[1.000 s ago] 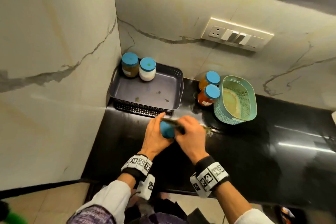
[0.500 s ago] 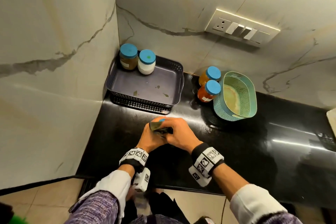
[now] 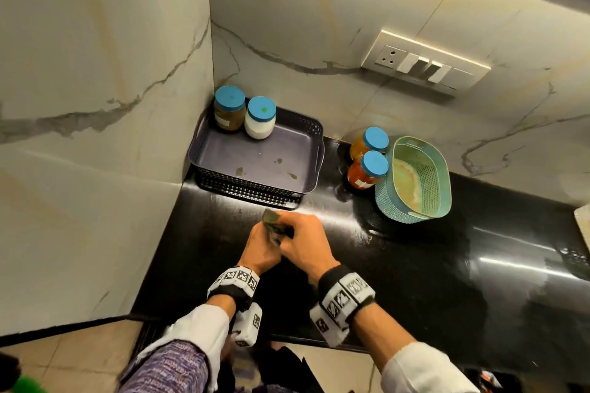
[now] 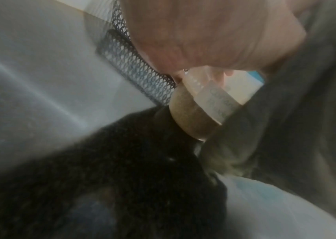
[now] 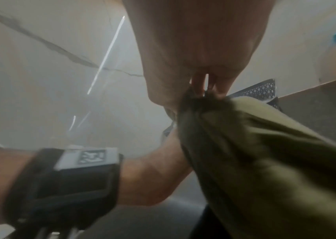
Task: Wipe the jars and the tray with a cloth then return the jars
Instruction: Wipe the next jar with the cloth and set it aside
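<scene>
Since a second ago the blue lid has vanished under the cloth (image 3: 270, 219). Left hand (image 3: 259, 249) grips the jar (image 4: 195, 111), which only the left wrist view shows, tilted; right hand (image 3: 305, 244) bunches cloth over it, above the counter (image 3: 415, 265) before the tray (image 3: 255, 159).

Olive-green cloth (image 5: 265, 145), blue-lidded jars (image 3: 261, 118), dark perforated tray (image 3: 249, 190), teal basket (image 3: 383, 201).

A home kitchen corner: a polished black stone counter (image 3: 415, 265) meets veined marble-look wall tiles (image 3: 95, 73). Above the counter sits a socket-and-switch plate (image 3: 426, 63); on it stand blue-lidded food jars (image 3: 367, 169) beside a green basket (image 3: 418, 182).
</scene>
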{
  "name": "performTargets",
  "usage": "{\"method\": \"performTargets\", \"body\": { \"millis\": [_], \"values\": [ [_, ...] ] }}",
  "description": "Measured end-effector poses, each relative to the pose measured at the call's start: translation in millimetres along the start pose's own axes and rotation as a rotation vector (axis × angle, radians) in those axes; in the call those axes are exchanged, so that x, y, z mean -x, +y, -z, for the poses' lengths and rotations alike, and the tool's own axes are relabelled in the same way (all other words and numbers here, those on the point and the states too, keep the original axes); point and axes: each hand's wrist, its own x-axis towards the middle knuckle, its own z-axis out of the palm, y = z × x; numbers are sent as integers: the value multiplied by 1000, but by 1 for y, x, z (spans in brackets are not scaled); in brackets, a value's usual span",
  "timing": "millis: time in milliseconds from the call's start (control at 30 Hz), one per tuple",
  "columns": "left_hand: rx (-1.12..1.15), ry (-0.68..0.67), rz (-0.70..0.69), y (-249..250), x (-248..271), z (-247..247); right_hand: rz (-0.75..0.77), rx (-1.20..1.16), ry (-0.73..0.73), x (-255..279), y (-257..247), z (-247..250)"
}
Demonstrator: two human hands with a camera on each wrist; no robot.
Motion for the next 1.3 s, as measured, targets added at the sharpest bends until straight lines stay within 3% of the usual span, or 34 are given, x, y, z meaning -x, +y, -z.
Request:
{"method": "performTargets", "body": {
  "millis": [167,267,367,467,567,667,733,833,900,1033,1133,1233,1300],
  "values": [
    [17,-47,-18,9,-3,0,-181,125,120,5,20,19],
    [25,-44,-49,6,0,0,-119,100,23,30,10,5],
    [11,25,-24,-2,0,0,-54,39,11,7,-6,-2],
    [-13,35,13,2,-2,-1,-150,102,87,-15,3,10],
    [7,-23,5,8,-3,-1,-217,132,142,10,14,15],
    [10,-28,-47,2,-2,1,-119,80,43,33,0,-1],
    [18,3,-19,-2,-3,0,-73,35,37,16,-11,-4],
    [-14,25,45,-1,-5,-1,-183,105,88,-16,-3,8],
    [-6,-27,39,6,-7,1,-241,135,126,-11,9,16],
    [-9,-59,-15,4,-4,3,-193,109,42,29,-1,5],
    [-4,22,15,-2,-5,4,-120,69,31,3,-17,1],
    [-36,34,61,3,-10,4,-197,114,89,-23,-4,13],
    [-38,-8,39,11,-11,4,-250,132,143,-10,5,19]
  ]
}}
